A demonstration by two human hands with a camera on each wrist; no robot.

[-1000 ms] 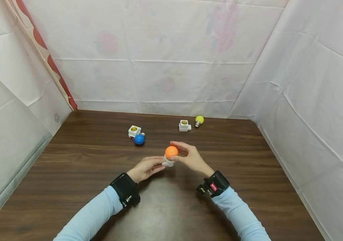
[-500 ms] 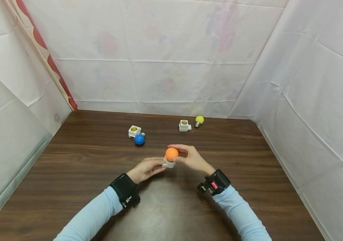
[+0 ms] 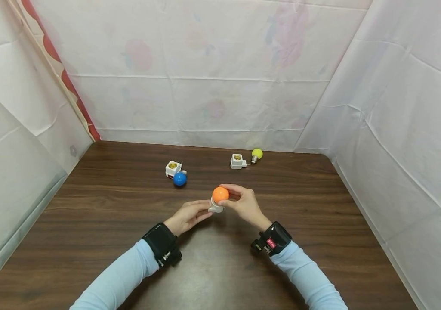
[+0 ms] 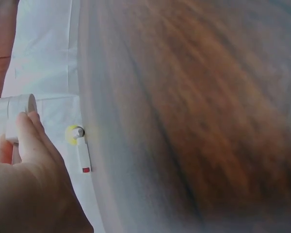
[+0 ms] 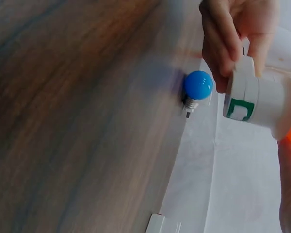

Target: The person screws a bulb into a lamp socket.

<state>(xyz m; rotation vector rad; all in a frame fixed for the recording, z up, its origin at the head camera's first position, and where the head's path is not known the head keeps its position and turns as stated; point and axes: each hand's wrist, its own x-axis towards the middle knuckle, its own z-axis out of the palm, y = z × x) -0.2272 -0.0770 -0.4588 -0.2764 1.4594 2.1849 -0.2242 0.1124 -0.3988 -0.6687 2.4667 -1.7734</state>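
Compared with half a second ago, the orange bulb (image 3: 220,194) and the white holder (image 3: 216,209) under it are a little farther forward, and the right hand (image 3: 247,207) is angled slightly differently. Its thumb and fingers curve round the bulb and grip it; the left hand (image 3: 189,216) pinches the holder at its side, so the bulb is between the right fingers and just beyond the left fingertips. For the work, this change seems small: both parts remain together, but how deep the bulb sits cannot be told. Beyond the left fingers lie, unmoved, the blue bulb (image 3: 179,179) and a second holder (image 3: 171,169); beyond the right fingers, the yellow bulb (image 3: 257,153) and a third holder (image 3: 237,163).
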